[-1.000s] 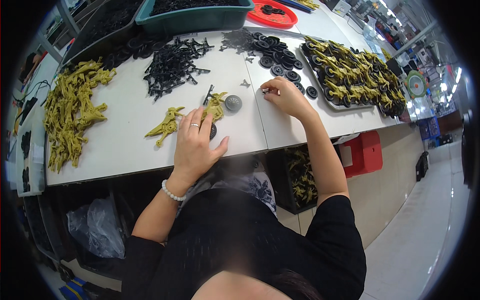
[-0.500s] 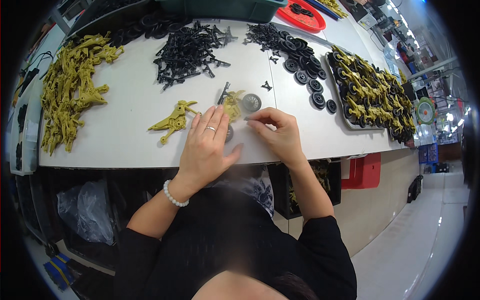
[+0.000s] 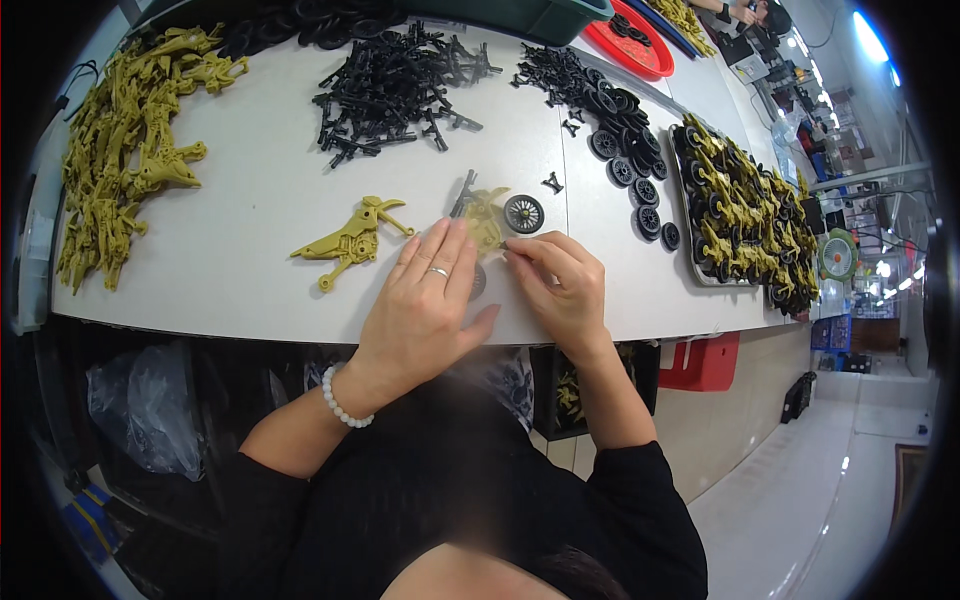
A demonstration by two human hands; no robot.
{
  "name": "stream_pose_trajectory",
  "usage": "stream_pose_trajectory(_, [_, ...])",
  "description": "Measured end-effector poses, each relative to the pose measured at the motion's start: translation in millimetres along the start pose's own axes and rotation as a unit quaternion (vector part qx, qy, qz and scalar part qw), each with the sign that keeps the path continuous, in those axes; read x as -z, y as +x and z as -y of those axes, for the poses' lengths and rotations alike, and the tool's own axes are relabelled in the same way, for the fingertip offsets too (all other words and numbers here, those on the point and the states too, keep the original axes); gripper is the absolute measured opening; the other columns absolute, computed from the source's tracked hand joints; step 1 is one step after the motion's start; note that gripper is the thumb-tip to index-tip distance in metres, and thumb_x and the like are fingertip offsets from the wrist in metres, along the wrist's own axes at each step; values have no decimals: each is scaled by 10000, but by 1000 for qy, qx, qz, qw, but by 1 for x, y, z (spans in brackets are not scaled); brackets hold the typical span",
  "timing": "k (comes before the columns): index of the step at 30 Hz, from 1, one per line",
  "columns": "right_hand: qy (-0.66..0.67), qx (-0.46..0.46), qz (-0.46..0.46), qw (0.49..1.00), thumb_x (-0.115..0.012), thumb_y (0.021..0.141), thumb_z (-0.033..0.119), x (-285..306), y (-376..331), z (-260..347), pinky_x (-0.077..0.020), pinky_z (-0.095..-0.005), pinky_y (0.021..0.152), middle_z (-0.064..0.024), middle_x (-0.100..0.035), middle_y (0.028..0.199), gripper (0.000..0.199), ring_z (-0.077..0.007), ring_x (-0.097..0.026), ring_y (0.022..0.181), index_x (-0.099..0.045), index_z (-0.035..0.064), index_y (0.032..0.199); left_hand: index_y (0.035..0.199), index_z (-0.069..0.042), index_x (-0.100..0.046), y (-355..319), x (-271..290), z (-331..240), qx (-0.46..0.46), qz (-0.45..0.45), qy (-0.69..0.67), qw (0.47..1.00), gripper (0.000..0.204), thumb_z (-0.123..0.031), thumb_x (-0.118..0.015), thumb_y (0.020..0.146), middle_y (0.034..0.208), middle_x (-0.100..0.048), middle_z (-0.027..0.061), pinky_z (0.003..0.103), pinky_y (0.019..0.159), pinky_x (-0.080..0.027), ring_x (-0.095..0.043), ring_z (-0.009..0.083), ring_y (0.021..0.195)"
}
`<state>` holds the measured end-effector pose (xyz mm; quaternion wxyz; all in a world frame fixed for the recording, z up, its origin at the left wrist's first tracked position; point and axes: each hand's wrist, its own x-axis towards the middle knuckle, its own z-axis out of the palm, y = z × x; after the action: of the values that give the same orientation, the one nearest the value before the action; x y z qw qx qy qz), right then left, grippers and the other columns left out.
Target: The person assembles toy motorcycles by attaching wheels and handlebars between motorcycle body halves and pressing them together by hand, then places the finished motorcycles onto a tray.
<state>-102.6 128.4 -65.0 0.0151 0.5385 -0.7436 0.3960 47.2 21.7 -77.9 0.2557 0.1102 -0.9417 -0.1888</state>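
My left hand (image 3: 425, 295) lies flat on the white table (image 3: 250, 200), its fingertips pressing an olive-yellow toy motorcycle frame (image 3: 486, 217) with a black fork. My right hand (image 3: 560, 285) pinches a small part at the frame's lower edge, next to a black spoked wheel (image 3: 524, 213) on the frame. A second loose olive frame half (image 3: 352, 240) lies just left of my left hand. A small black clip (image 3: 551, 183) sits beyond the wheel.
A heap of olive frame parts (image 3: 120, 150) fills the left side. Black fork pieces (image 3: 395, 85) and black wheels (image 3: 620, 130) lie at the back. A tray of assembled olive motorcycles (image 3: 740, 215) is at right, a red tray (image 3: 635, 40) and green bin (image 3: 540, 15) behind.
My right hand came back from the wheels at the right and now meets the frame under my left hand. The view has drifted down and closer to the table.
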Motion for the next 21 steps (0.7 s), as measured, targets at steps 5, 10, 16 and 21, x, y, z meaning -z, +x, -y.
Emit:
stream_pose_trajectory(5, [-32,40,-22,998,-689,735,-66,-2,0,0,-486,-276,558,-105,-650,749,151,-202,-623,630,-692,-9,874,1202,93,-542,0,-1,1,5,6,-9,1000,617,-288,-728,754,1320,-505,245,460,1047,-373,-477,346,1258])
stream_pose_trajectory(10, [-37,43,-26,998,-692,718,-70,-3,1,1,-484,-288,556,-107,-645,739,164,-203,-621,626,-691,-8,870,1202,97,-540,1,-2,2,4,10,-19,1000,622,-276,-739,745,1303,-514,251,466,1045,-374,-477,352,1256])
stream_pose_trajectory(16, [-95,83,-4,992,-700,705,-57,-3,1,6,-471,-305,528,-85,-616,715,136,-218,-594,592,-681,7,823,1197,102,-539,2,-2,2,2,16,-16,1000,628,-266,-747,734,1301,-514,255,469,1047,-372,-480,358,1250])
stream_pose_trajectory(21, [-115,91,14,989,-695,722,-20,-2,1,11,-475,-329,551,-84,-604,741,120,-237,-591,629,-663,12,834,1184,105,-545,2,0,-2,-1,14,-8,1000,615,-256,-749,729,1298,-514,261,468,1047,-373,-487,366,1239])
